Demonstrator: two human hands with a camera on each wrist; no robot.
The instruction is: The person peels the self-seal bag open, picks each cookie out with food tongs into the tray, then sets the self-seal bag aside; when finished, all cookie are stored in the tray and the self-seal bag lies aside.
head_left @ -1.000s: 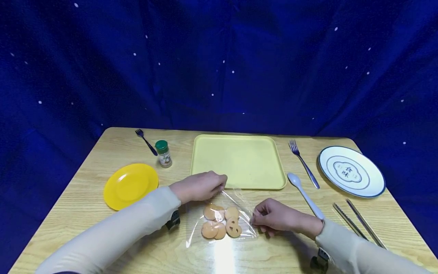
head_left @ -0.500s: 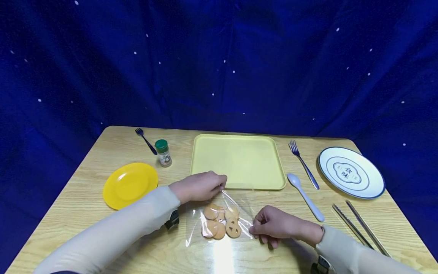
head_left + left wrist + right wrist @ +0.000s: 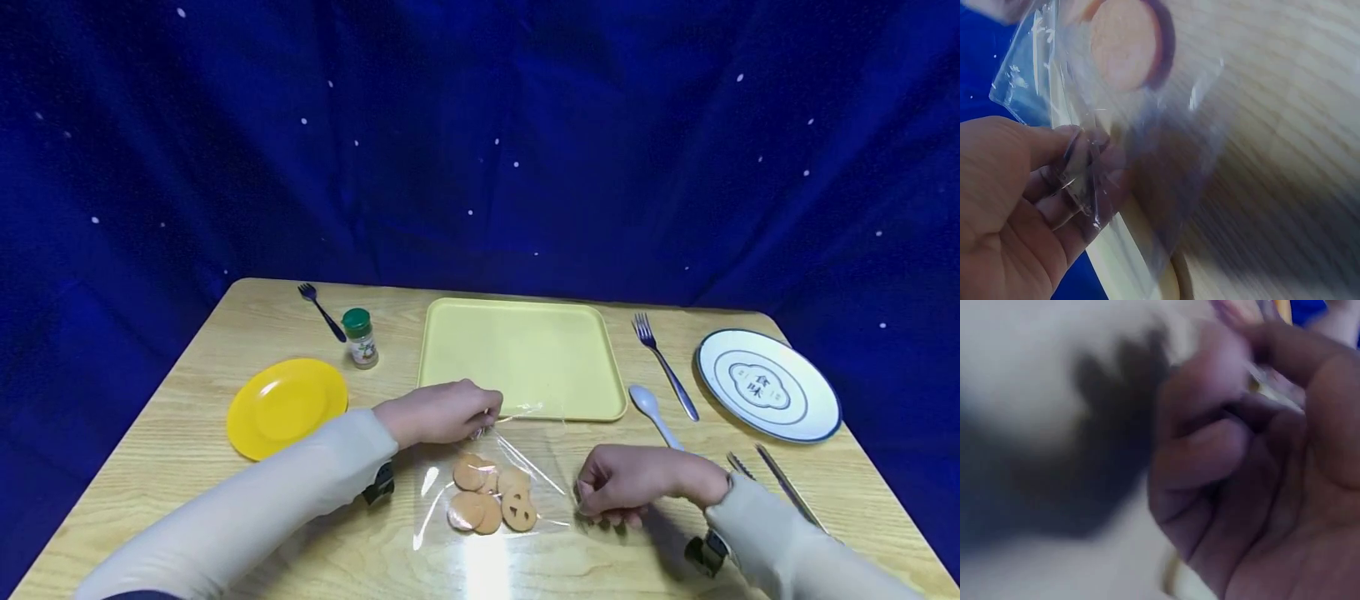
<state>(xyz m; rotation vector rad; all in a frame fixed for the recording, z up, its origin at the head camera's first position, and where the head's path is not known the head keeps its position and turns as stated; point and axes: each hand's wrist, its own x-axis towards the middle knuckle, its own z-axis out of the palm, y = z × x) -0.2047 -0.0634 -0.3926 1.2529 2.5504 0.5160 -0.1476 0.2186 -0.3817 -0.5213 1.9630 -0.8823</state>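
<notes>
A clear plastic bag (image 3: 551,467) lies flat at the front middle of the table, with several round tan cookies (image 3: 467,511) inside. One cookie (image 3: 518,509) has a cut-out face. My left hand (image 3: 446,412) pinches the bag's far edge beside the tray's near rim. In the left wrist view the film bunches between that hand's thumb and fingers (image 3: 1060,212). At the bag's right edge is my right hand (image 3: 630,483), fingers curled, its thumb and index finger pinching the film. The right wrist view is blurred, with a strip of film near the thumb.
A pale yellow tray (image 3: 525,350) lies behind the bag. To the left are a yellow plate (image 3: 288,408), a green-capped shaker (image 3: 362,337) and a dark fork (image 3: 322,312). To the right are a fork (image 3: 666,367), white spoon (image 3: 652,412), patterned plate (image 3: 768,383) and metal tongs (image 3: 787,487).
My right hand has moved to the right, and the bag with its cookies has shifted slightly the same way. The left hand keeps its pinch almost in place.
</notes>
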